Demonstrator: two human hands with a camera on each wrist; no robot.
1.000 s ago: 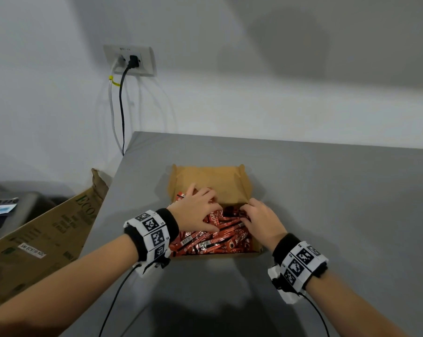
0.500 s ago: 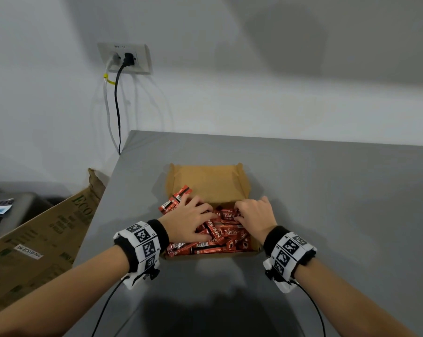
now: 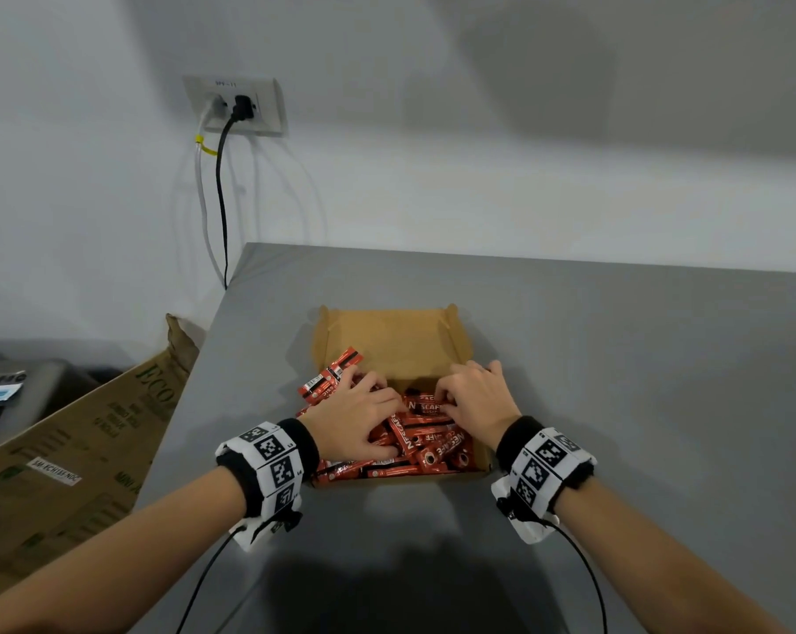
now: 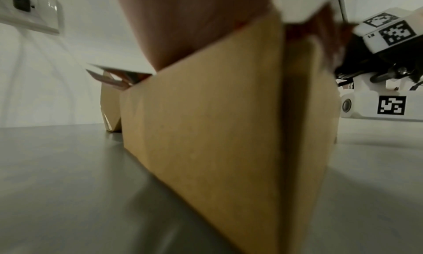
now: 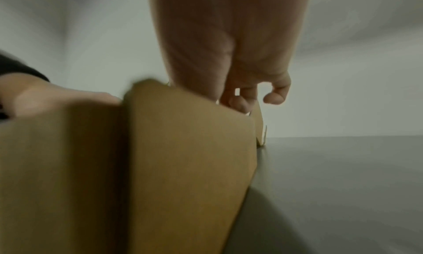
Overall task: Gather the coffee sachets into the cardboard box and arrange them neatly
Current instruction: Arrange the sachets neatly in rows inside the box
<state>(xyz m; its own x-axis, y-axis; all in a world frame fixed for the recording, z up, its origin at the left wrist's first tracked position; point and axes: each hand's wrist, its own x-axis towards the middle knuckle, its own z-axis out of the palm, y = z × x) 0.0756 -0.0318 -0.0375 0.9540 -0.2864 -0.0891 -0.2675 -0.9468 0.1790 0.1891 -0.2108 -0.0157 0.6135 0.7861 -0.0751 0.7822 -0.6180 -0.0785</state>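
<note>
An open cardboard box (image 3: pixel 387 340) stands on the grey table (image 3: pixel 638 404), its near half filled with a loose heap of red coffee sachets (image 3: pixel 428 443). My left hand (image 3: pixel 361 411) lies on the left of the heap, fingers curled over a bunch of sachets (image 3: pixel 329 381) whose ends stick up past the box's left wall. My right hand (image 3: pixel 473 395) is at the right of the heap with fingers curled down onto the top sachets. The wrist views show mostly the box's outer walls (image 4: pixel 206 131) (image 5: pixel 183 149); the fingertips inside are hidden.
A big printed carton (image 3: pixel 67 450) leans beside the table's left edge. A wall socket (image 3: pixel 236 107) with two cables hangs behind the table's far left corner. Bare table top lies right of the box and in front of it.
Both hands have drawn back toward the box's near half. A bunch of sachets under my left fingers has tipped up and now pokes over the left wall.
</note>
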